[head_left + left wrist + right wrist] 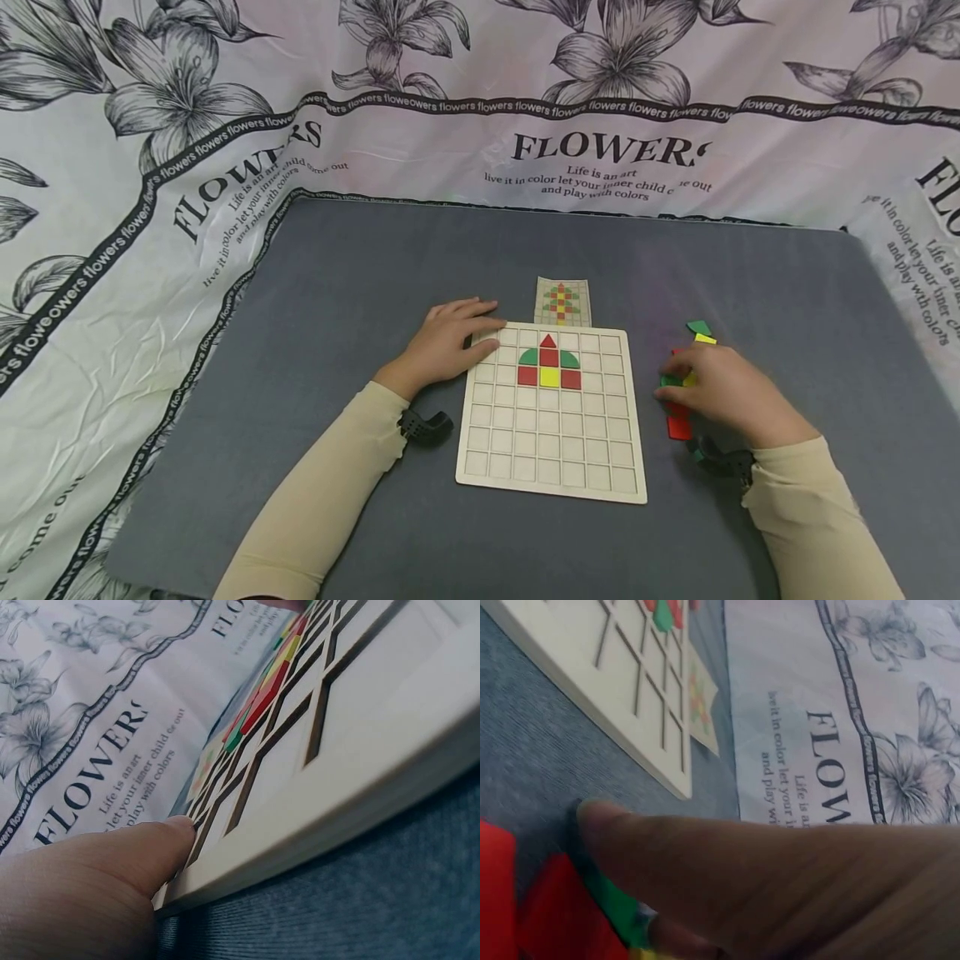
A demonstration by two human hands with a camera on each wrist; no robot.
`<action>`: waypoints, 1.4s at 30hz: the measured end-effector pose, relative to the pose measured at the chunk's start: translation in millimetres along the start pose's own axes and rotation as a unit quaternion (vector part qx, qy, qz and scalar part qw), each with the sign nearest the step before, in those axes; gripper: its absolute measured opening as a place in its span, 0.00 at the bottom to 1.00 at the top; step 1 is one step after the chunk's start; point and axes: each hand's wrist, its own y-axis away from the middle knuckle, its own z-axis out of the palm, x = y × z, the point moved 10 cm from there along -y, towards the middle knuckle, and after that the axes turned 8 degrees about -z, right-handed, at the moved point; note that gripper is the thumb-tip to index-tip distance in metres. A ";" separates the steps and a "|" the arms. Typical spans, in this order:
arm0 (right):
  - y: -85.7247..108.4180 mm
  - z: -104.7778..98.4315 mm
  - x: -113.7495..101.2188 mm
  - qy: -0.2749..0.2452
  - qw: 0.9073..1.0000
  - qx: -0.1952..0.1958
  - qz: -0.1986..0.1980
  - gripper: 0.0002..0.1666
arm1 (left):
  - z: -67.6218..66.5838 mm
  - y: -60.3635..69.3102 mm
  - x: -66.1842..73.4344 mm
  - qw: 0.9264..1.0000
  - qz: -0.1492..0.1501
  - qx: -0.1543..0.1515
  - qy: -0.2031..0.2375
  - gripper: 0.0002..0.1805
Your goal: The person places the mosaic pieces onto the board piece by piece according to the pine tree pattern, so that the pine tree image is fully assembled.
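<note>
1. Two fingertips of the right hand [723,383] straddle a green piece [670,381] right of the board [547,446]; whether the grip pinches it, I cannot tell.
2. Crowding could make the fingers drag neighbouring red pieces [679,428].
3. Left hand [446,337], fingers relaxed, touches the board's corner; uneven pressure could skew it.
4. Board: pale, gridded, bearing flat coloured shapes [550,358].

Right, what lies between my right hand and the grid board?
Only bare grey tabletop lies between the right hand and the grid board; the head view shows it, and the right wrist view agrees.
</note>
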 end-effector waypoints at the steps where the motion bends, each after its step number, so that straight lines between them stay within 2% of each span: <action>1: -0.2 0.7 -0.8 0.002 1.000 0.003 -0.001 0.11 | -0.1 0.1 0.1 1.000 0.000 0.000 0.000 0.25; 20: 1.3 0.3 -5.7 0.015 1.000 0.018 0.013 0.09 | -1.2 1.5 3.1 1.000 0.002 -0.004 -0.001 0.25; 29: 3.3 -4.8 -6.8 0.021 0.999 0.016 0.018 0.13 | -0.9 0.8 2.0 1.000 0.002 -0.002 -0.004 0.25; 37: 0.4 -5.9 -13.9 0.008 0.999 0.031 0.003 0.09 | -1.4 0.9 1.4 1.000 0.002 -0.002 -0.001 0.25; 42: -2.6 -3.5 -21.8 -0.006 0.999 0.031 -0.006 0.10 | -0.6 0.8 1.2 1.000 0.003 -0.004 -0.002 0.25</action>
